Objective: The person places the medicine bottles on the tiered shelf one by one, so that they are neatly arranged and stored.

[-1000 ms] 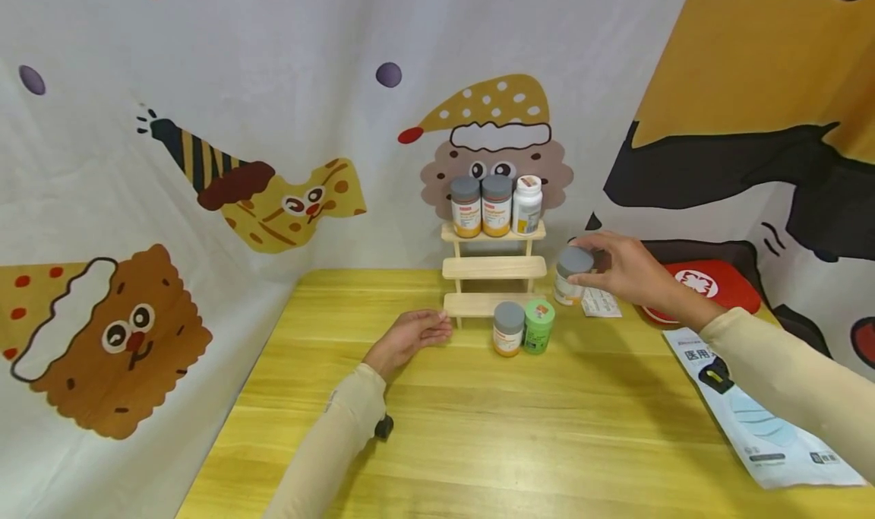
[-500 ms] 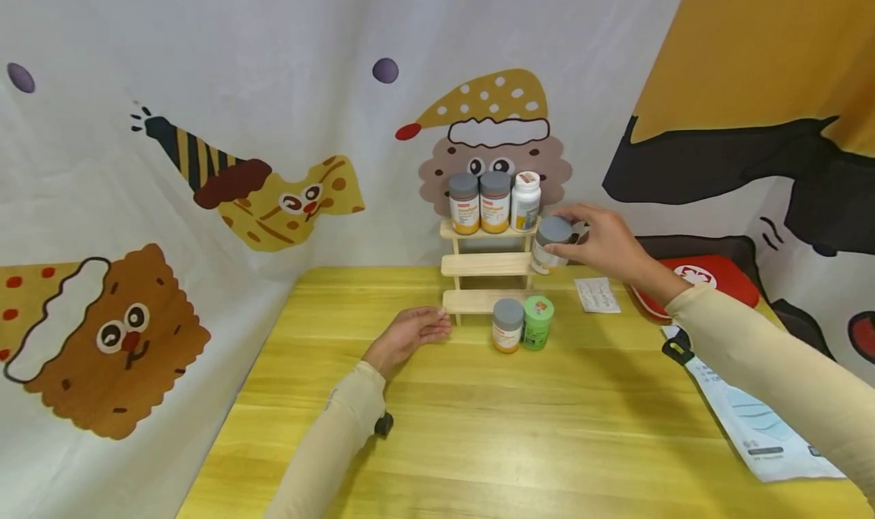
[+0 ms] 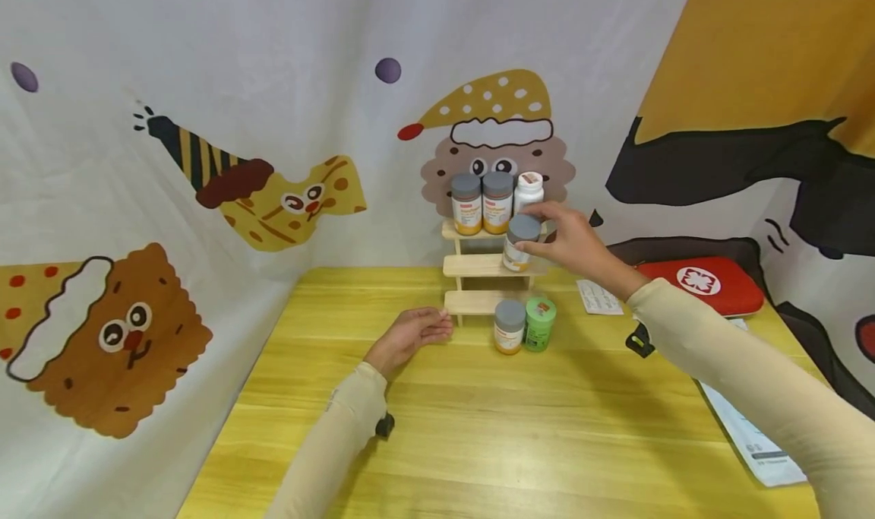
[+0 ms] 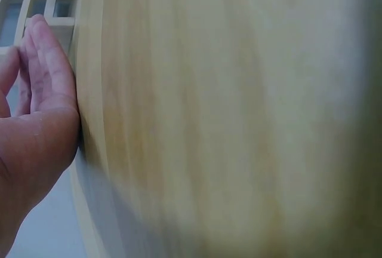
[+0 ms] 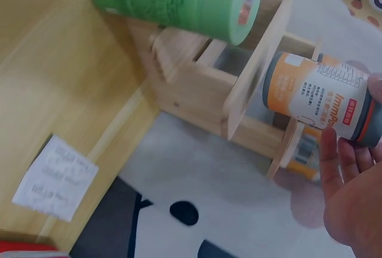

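My right hand pinches a supplement bottle with a grey lid and a white-orange label. It is at the right part of the middle step of a three-step wooden stand; in the right wrist view, whether its base touches the step is hard to tell. On the top step stand two similar bottles and a white bottle, partly hidden. My left hand lies beside the stand's bottom step, fingers nearly straight, fingertips at its left end. In the left wrist view this hand holds nothing.
Before the bottom step stand another grey-lidded bottle and a green bottle. To the right lie a paper slip, a red first-aid pouch and a packet, partly under my sleeve. A printed cloth hangs behind the table.
My right hand has lifted the grey-lidded bottle from beside the stand and carried it left to the middle step. The left hand has stayed in place.
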{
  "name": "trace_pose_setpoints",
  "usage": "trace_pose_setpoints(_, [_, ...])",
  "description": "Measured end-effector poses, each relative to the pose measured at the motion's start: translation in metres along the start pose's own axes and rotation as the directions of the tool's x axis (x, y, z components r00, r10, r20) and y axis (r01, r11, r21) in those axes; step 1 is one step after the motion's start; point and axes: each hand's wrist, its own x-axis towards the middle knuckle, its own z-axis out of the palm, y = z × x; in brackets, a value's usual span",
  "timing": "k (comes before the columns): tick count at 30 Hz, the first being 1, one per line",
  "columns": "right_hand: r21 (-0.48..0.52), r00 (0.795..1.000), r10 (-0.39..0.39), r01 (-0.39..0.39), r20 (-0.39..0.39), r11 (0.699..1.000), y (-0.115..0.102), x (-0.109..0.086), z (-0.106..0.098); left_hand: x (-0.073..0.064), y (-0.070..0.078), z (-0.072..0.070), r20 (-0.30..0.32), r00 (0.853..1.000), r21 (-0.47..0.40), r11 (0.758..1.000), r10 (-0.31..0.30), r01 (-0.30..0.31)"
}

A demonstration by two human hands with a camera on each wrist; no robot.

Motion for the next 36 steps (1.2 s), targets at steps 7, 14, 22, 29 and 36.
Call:
trace_pose_setpoints(7, [0.102,0.998,-0.061,0.06,0.01,0.993,-0.021,0.017,0.029,-0.005,0.003,-0.008,-0.015,1.0,0.003,1.0,0.004,-0.004])
trace_pose_setpoints(14, [0.142,0.994,-0.101,0.094,0.045,0.985,-0.036,0.031,0.058,-0.012,0.003,-0.014,-0.009,1.0,0.038,0.999,0.017,-0.017])
trace_pose_setpoints(22, [0.157,0.993,-0.103,0.091,0.065,0.983,-0.046,0.035,0.071,-0.01,0.002,-0.01,0.014,1.0,0.027,1.0,0.012,-0.013])
trace_pose_setpoints(29, [0.159,0.993,-0.106,0.095,0.06,0.983,-0.038,0.036,0.075,-0.006,-0.001,-0.005,0.024,1.0,0.011,1.0,0.007,-0.007])
trace_pose_setpoints(36, [0.171,0.998,-0.053,0.046,0.035,0.984,-0.032,0.035,0.072,0.001,-0.001,-0.001,0.021,1.0,-0.004,1.0,-0.006,0.006])
